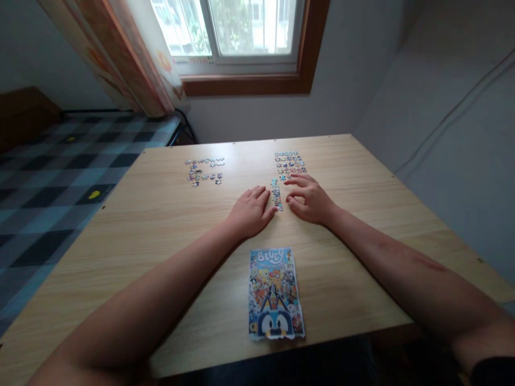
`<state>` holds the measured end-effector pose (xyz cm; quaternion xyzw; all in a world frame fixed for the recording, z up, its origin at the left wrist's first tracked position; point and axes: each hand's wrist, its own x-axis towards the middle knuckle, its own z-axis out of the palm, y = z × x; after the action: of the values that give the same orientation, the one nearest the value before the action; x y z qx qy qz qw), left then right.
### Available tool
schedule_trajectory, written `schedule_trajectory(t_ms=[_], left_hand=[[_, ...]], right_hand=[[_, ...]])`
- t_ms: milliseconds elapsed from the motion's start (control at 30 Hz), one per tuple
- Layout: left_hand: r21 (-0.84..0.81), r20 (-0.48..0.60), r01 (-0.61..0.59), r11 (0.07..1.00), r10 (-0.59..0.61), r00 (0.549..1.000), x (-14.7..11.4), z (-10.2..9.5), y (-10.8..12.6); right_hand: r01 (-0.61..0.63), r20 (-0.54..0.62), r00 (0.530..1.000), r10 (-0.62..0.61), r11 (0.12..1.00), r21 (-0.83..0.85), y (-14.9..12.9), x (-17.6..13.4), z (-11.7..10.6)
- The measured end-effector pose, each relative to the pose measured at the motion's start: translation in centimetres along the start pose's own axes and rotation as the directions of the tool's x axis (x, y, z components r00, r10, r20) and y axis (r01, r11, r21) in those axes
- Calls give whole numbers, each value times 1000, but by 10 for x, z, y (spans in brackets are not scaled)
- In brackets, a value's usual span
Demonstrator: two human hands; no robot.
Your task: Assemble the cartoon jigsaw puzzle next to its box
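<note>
A narrow strip of joined jigsaw pieces [277, 194] lies on the table between my two hands. My left hand [252, 210] rests flat at its left side, fingers stretched out, the thumb tip at the strip's near end. On the right of the strip is my right hand [309, 199], its thumb and index finger brought together while the other fingers reach forward. Whatever sits in that pinch is too small to make out. Just beyond the right fingertips lie rows of jigsaw pieces [288, 161]. Closer to me is a Bluey picture sheet [275, 295] with a ragged near edge.
More loose jigsaw pieces [205, 176] lie at the far left of the wooden table [173, 214]. A bed with a checked cover [76, 177] stands to the left. Beyond the table are a wall, a window [253, 32] and a curtain [132, 53].
</note>
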<state>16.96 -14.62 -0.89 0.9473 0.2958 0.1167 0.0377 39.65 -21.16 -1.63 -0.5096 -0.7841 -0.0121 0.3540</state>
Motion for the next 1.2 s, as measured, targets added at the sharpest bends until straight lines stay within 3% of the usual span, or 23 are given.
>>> schedule_trajectory(t_ms=[367,733,933,1067,1200], left_hand=[[34,160,164,986,-167,973,-5,-4,-5],[87,193,274,958,-286,939,-2,-11,-22],[108,97,426,899,-435,895,-1,-7,-34],[106,39,460,881,-466,884,0,-3,-34],[127,-96,516,847,-508,856,0,-2,-41]], right_hand=[[-63,-275,960,55,998,-21,-5,2,-2],[-47,-287,957,42,999,-11,-1,-1,5],[-24,-285,959,14,999,-31,-1,-1,6],[-3,-313,950,-6,1000,-29,-3,0,5],[2,-342,940,-9,1000,-22,-3,0,4]])
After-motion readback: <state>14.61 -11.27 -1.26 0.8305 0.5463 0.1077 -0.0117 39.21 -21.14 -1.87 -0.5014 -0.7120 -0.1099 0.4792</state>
